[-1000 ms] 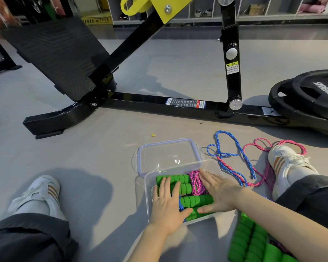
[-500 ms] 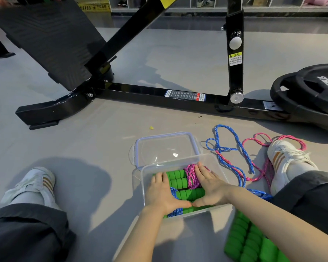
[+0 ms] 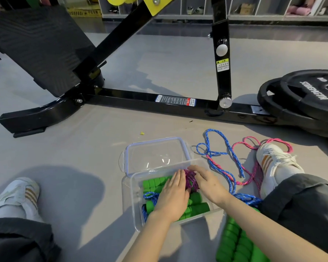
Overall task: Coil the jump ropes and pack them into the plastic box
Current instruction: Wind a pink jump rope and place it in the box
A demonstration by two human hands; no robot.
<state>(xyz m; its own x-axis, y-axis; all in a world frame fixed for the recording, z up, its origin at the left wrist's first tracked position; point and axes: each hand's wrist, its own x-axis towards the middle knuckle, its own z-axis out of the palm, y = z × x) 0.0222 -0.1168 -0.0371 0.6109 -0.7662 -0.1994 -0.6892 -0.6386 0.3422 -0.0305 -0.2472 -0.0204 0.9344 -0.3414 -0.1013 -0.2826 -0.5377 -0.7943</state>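
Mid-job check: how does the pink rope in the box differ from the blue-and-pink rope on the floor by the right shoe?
The packed rope is bunched tight; the floor rope sprawls in open loops. The packed rope sits inside the plastic box, flanked by the left hand and right hand; the floor rope lies outside, right of the box, reaching the right shoe. Both are braided cord.
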